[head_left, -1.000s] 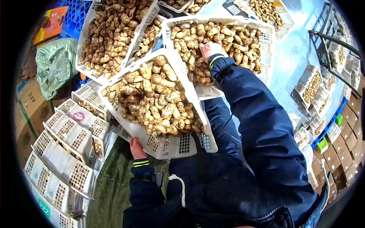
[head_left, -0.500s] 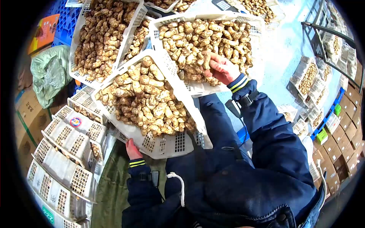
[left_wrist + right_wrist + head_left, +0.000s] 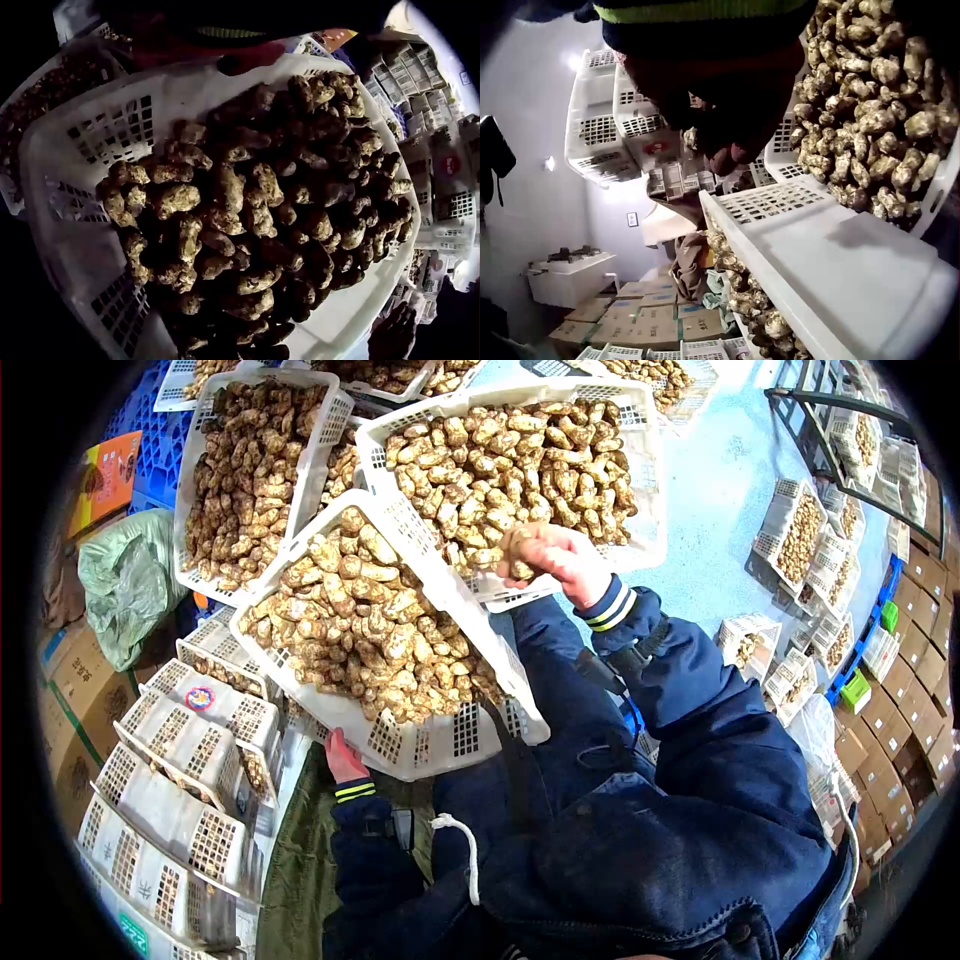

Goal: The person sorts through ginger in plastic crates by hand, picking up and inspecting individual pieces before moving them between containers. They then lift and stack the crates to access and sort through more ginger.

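My right hand pinches a stubby brown-and-cream mushroom between thumb and fingers, over the near edge of the far white crate. In the right wrist view the hand is dark, and a bit of the mushroom shows beside the fingers. Many similar mushrooms fill the far crate. My left hand grips the rim of the near crate, at its lower left corner. This crate lies tilted before my lap, with a heap of mushrooms inside. Reddish fingers lie over its rim in the left wrist view.
Another full crate stands at the left, with more crates behind it. Stacked white crates line the lower left, near a green plastic bag and cardboard boxes. More crates stand on the blue floor at right.
My right hand has come up out of the far crate's mushrooms and drawn back toward me with one mushroom. The left hand keeps its place on the near crate. The head view has shifted slightly.
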Available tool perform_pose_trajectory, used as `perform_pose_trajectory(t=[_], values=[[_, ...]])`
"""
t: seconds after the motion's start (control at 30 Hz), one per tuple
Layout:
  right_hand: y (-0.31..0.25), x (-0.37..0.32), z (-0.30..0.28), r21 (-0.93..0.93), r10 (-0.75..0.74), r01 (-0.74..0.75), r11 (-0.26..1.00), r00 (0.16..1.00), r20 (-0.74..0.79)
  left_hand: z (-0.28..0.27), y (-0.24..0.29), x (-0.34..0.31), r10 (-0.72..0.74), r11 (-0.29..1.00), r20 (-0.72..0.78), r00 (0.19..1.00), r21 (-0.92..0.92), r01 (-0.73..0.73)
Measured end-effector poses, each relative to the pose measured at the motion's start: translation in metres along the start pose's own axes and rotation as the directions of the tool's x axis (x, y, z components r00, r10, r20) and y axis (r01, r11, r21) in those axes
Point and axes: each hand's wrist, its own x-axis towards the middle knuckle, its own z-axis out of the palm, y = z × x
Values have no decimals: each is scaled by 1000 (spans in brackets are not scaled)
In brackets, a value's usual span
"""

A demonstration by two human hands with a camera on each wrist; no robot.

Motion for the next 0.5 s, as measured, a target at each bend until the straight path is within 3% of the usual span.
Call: perform_pose_trajectory(t=[0.03,0.1,0.13,0.17,0.23,0.33,0.43,0.5], values=[[-10,-5,-3,86,137,-140,986,990,38,1,1,-1,-13,1000,10,1000,-20,13],[5,-5,-25,44,117,-117,992,993,13,-4,-2,4,-12,1000,-9,1000,11,12],[12,-5,-32,196,96,-107,975,993,63,-5,-3,5,8,999,-14,1000,38,-7],[11,-9,-27,311,32,-29,950,999,-5,-6,-4,5,27,998,-19,999,66,-26],[-3,-11,-23,235,56,-28,972,992,-113,-8,-5,6,15,999,-11,1000,38,-15],[1,-6,-47,101,78,-76,992,997,-18,-10,-6,12,-1,1000,-13,1000,18,1],[-1,-10,-54,4,85,-85,996,994,-65,-4,-1,6,-10,999,-30,999,33,11],[12,-6,-81,44,127,-123,991,986,-104,-4,0,4,-19,999,-31,999,49,20]])
